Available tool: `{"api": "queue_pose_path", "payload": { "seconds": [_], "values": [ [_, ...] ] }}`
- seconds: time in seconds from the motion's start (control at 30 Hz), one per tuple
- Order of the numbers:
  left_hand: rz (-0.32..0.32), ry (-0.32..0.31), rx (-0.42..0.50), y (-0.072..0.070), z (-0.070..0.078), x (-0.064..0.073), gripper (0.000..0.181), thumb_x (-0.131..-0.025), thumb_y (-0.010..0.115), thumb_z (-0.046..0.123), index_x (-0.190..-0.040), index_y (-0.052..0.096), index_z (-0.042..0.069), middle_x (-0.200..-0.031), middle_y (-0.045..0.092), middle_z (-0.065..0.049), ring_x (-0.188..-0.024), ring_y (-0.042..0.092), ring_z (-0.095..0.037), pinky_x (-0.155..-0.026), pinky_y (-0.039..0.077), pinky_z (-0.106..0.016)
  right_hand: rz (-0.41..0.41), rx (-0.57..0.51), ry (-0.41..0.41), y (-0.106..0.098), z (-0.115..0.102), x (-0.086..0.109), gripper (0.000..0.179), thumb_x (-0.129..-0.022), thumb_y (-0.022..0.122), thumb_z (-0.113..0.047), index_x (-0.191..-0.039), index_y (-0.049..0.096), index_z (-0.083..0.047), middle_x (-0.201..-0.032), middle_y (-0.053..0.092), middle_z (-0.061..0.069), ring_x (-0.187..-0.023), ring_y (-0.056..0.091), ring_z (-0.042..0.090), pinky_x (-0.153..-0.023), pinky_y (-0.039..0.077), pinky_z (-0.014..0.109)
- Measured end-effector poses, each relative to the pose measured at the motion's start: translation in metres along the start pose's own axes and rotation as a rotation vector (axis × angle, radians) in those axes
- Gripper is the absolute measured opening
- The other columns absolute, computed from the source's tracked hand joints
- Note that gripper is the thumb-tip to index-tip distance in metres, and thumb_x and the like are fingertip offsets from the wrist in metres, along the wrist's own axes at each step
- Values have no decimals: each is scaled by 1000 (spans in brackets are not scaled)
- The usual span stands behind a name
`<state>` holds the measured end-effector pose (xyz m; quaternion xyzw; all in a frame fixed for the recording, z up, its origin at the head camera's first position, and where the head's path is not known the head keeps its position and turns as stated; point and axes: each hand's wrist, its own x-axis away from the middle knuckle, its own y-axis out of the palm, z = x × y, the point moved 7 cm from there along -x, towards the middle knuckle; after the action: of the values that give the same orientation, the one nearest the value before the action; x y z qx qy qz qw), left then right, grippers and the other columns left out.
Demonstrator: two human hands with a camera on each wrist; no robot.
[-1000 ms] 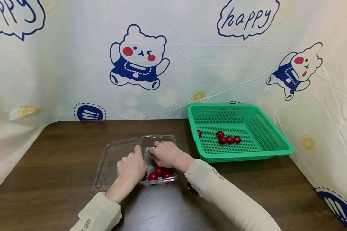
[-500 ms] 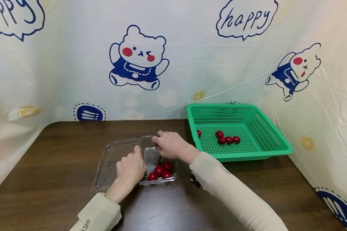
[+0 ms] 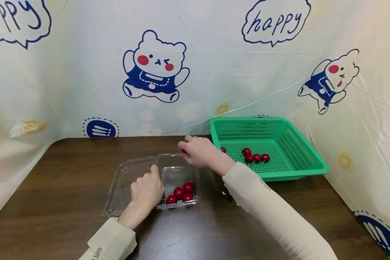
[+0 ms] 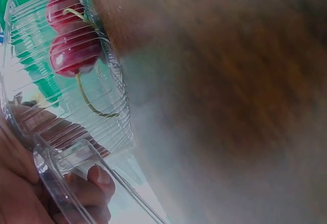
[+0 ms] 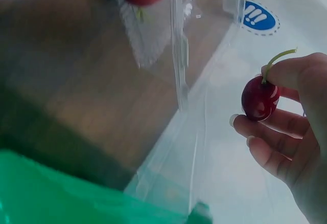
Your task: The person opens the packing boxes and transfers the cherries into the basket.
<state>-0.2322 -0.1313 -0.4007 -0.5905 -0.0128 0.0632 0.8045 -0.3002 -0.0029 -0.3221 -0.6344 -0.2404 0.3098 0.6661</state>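
Observation:
A clear plastic clamshell box (image 3: pixel 174 177) lies with its lid spread out to the left. Several red cherries (image 3: pixel 178 192) sit together at its near right end. My left hand (image 3: pixel 148 187) grips the box along the hinge side; in the left wrist view its fingers (image 4: pixel 84 196) curl round the plastic edge. Above the far right corner of the box is my right hand (image 3: pixel 198 151). It pinches a single dark red cherry (image 5: pixel 259 98), whose green stem points up past the thumb in the right wrist view.
A green slotted basket (image 3: pixel 303 155) stands at the back right, close to my right hand and forearm. Several more cherries (image 3: pixel 257 157) lie on its floor. Behind the brown table (image 3: pixel 68 173) hangs a printed white curtain (image 3: pixel 94 72).
My right hand has risen out of the box and moved away from me and to the right, uncovering another cherry in the box. The left hand has kept its place.

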Motion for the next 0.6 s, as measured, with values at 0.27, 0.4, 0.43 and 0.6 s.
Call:
{"api": "queue_pose_path", "payload": {
  "seconds": [0.27, 0.4, 0.43, 0.6],
  "values": [
    [2, 9, -6, 0, 2, 0, 19, -87, 56, 14, -96, 47, 1, -73, 64, -21, -58, 61, -41, -48, 45, -50, 36, -13, 37, -15, 24, 8, 11, -96, 60, -23, -103, 67, -17, -95, 63, 3, -78, 62, 18, -63, 50, 30],
    [-5, 6, -8, 1, 2, 0, 19, -88, 57, 15, -97, 47, 1, -74, 64, -22, -58, 61, -41, -48, 45, -50, 42, -50, 63, -20, 37, 12, 14, -96, 61, -22, -107, 67, -16, -99, 64, 4, -81, 62, 19, -66, 52, 31],
    [-6, 6, -9, 1, 2, 0, 19, -88, 57, 15, -97, 47, 1, -74, 64, -22, -58, 61, -40, -48, 45, -50, 44, -60, 71, -21, 40, 14, 14, -96, 62, -22, -107, 67, -16, -100, 64, 4, -82, 62, 20, -67, 52, 32],
    [-13, 3, -7, 1, 1, 0, 20, -88, 56, 15, -98, 47, 1, -72, 63, -20, -56, 59, -38, -48, 45, -49, 39, -102, 117, -27, 56, 21, 15, -96, 62, -22, -108, 66, -14, -103, 64, 6, -85, 61, 21, -71, 53, 34]
  ]
}}
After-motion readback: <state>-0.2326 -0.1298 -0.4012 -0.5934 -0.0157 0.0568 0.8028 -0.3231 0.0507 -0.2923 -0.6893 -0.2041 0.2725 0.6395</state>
